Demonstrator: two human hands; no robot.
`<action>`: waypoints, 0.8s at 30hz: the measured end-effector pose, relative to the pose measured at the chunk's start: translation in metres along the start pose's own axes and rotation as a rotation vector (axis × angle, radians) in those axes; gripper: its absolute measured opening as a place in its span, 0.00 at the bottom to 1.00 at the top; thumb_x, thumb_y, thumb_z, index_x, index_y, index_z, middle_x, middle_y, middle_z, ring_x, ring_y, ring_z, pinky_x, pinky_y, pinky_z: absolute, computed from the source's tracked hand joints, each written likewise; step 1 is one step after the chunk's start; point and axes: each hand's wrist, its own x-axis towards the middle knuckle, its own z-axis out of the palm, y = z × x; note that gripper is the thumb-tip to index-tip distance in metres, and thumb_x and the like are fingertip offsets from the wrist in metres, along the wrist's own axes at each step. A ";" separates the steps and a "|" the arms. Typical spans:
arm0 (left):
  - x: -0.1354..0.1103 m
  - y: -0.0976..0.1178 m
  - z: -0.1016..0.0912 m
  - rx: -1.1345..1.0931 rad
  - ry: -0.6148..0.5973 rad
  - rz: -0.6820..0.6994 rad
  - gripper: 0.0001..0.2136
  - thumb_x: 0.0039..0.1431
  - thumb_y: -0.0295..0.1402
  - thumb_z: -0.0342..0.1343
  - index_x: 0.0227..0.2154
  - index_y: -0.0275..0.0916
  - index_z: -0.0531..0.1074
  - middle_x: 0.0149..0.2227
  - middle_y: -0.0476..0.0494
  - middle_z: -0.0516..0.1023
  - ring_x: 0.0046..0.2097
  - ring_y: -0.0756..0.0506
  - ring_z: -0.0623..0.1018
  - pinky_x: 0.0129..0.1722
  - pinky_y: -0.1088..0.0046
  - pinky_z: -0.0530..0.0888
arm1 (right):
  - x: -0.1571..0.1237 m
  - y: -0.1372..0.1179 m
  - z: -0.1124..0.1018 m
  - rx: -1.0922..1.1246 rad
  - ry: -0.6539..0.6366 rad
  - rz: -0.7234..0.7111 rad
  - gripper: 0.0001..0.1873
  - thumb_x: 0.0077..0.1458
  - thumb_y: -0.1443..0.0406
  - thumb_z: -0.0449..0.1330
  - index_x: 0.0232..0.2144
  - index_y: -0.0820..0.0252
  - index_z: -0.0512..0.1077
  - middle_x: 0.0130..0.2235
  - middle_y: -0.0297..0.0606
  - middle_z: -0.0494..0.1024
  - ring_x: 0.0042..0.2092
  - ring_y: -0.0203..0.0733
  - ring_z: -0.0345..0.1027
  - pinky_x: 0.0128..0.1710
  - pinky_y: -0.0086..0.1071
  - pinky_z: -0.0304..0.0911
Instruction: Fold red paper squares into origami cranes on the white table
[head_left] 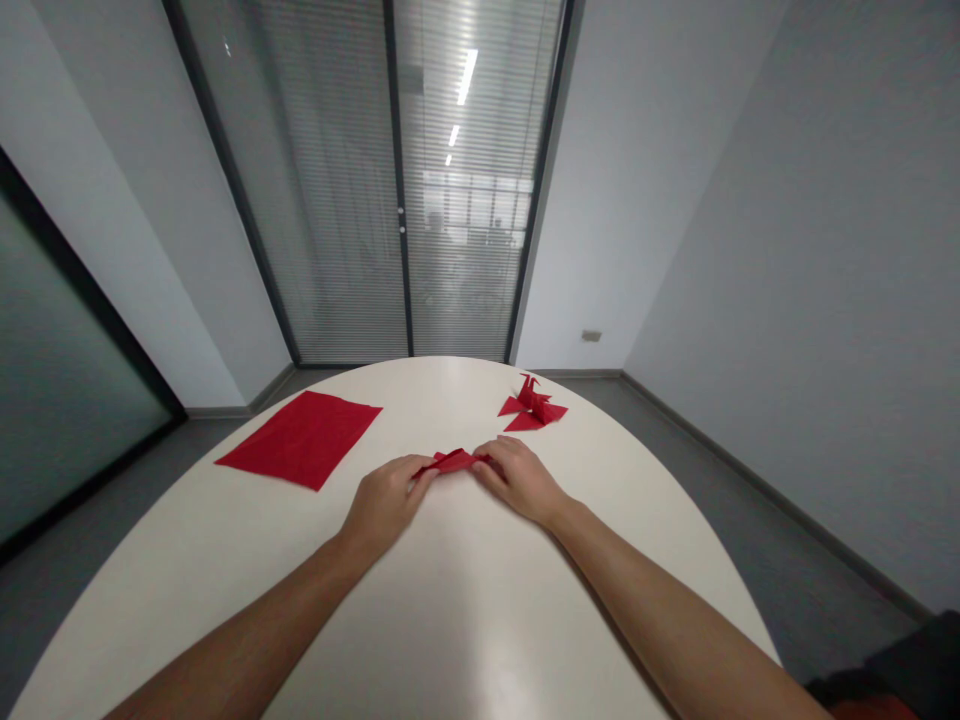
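Note:
A small folded piece of red paper (pixel 452 461) lies on the white round table (pixel 450 610) between my two hands. My left hand (pixel 386 498) pinches its left end with closed fingers. My right hand (pixel 516 478) presses and grips its right end, fingers curled over it. Much of the paper is hidden under my fingers. Both forearms stretch over the table from the near edge.
A flat stack of red paper sheets (pixel 301 437) lies to the left on the table. Folded red paper cranes (pixel 533 405) sit at the far right. Beyond the table are a glass door with blinds (pixel 397 180) and grey walls.

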 end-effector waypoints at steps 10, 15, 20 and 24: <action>0.001 -0.006 0.007 -0.140 0.093 -0.089 0.09 0.63 0.33 0.53 0.42 0.41 0.76 0.41 0.44 0.83 0.40 0.43 0.81 0.43 0.66 0.75 | -0.003 0.006 0.006 0.073 0.144 0.119 0.10 0.63 0.59 0.59 0.44 0.56 0.73 0.40 0.39 0.80 0.41 0.45 0.72 0.44 0.38 0.64; 0.002 -0.006 0.007 -0.316 0.162 -0.166 0.09 0.61 0.36 0.55 0.41 0.40 0.75 0.39 0.43 0.83 0.41 0.43 0.81 0.42 0.67 0.76 | -0.002 0.005 0.006 0.133 0.270 0.231 0.12 0.58 0.56 0.64 0.42 0.55 0.74 0.35 0.36 0.80 0.35 0.43 0.71 0.37 0.35 0.63; 0.004 -0.002 0.011 -0.593 0.156 -0.299 0.12 0.56 0.39 0.59 0.40 0.38 0.72 0.36 0.43 0.83 0.39 0.43 0.82 0.39 0.69 0.76 | 0.000 0.007 0.009 0.240 0.361 0.308 0.14 0.56 0.54 0.65 0.39 0.56 0.74 0.31 0.34 0.78 0.31 0.41 0.69 0.33 0.33 0.62; 0.006 -0.001 0.014 -0.753 0.112 -0.393 0.16 0.54 0.42 0.61 0.41 0.38 0.69 0.33 0.42 0.83 0.36 0.43 0.83 0.36 0.69 0.76 | 0.000 0.013 0.013 0.264 0.406 0.342 0.16 0.56 0.52 0.64 0.38 0.57 0.74 0.28 0.33 0.76 0.29 0.40 0.67 0.31 0.33 0.61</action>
